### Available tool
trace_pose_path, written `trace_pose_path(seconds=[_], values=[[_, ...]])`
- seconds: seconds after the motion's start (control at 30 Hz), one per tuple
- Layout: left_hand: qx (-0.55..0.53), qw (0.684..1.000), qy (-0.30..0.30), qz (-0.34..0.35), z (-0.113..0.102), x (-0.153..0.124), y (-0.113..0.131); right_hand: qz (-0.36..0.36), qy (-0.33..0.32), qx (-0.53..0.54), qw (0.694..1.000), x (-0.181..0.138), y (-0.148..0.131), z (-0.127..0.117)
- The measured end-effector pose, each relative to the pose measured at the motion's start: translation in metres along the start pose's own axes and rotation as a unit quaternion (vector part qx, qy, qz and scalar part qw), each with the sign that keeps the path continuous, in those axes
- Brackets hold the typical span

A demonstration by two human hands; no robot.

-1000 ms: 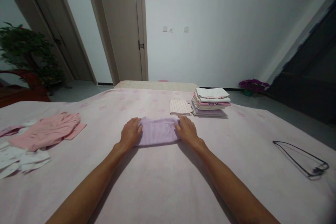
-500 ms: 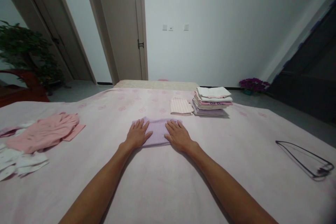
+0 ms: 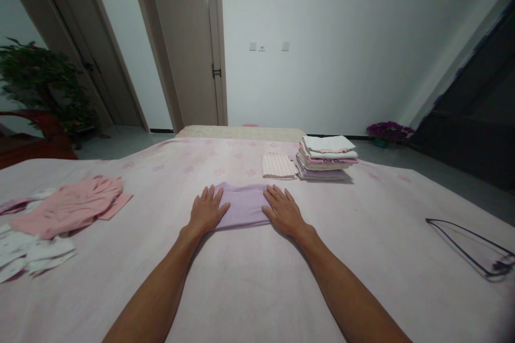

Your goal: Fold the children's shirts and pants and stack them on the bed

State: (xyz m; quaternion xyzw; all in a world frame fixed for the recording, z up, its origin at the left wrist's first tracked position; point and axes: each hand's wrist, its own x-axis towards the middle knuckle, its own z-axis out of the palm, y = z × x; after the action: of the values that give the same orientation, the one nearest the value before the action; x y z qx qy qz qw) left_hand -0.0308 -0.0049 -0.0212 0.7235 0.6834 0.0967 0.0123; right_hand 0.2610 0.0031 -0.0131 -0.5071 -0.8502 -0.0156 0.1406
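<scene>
A folded lilac ribbed garment lies on the pink bedspread in front of me. My left hand rests flat on its left end, fingers stretched out. My right hand lies flat on its right end, fingers spread too. Neither hand grips the cloth; both press down on it.
A small folded striped cloth and a stack of folded clothes sit beyond, to the right. Unfolded pink and white garments lie at the left. A black wire hanger lies at the right. Doors and a potted plant stand behind.
A second ago my hands held the garment's two ends with curled fingers. They then moved inward and flattened on top; since then they have slid slightly apart toward the ends.
</scene>
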Motion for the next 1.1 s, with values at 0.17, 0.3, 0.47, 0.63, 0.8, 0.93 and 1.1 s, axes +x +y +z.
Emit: trace_pose_path(seconds=[0.17, 0.3, 0.47, 0.63, 0.8, 0.93, 1.1], values=[[0.004, 1.0, -0.001, -0.015, 0.002, -0.002, -0.003, 0.009, -0.003, 0.009, 1.0, 0.0, 0.001, -0.001], [0.001, 0.998, -0.013, -0.057, 0.002, -0.003, -0.01, 0.017, -0.002, 0.013, 1.0, -0.001, 0.001, -0.002], [0.002, 0.995, -0.02, -0.102, 0.0, -0.004, -0.019, 0.028, 0.007, 0.013, 0.999, -0.003, -0.001, -0.006], [0.016, 0.993, -0.008, -0.117, -0.004, -0.008, -0.015, 0.022, 0.06, 0.016, 0.998, -0.003, -0.014, -0.014], [0.095, 0.991, 0.085, -0.038, -0.008, -0.011, 0.001, -0.036, 0.068, 0.052, 0.996, 0.008, -0.048, -0.012], [0.066, 0.996, 0.048, 0.019, -0.005, -0.009, 0.007, -0.07, -0.001, 0.061, 0.996, 0.028, -0.073, -0.005], [0.05, 0.999, 0.012, -0.013, -0.003, -0.007, 0.003, -0.042, -0.091, 0.051, 0.994, 0.059, -0.07, 0.007]])
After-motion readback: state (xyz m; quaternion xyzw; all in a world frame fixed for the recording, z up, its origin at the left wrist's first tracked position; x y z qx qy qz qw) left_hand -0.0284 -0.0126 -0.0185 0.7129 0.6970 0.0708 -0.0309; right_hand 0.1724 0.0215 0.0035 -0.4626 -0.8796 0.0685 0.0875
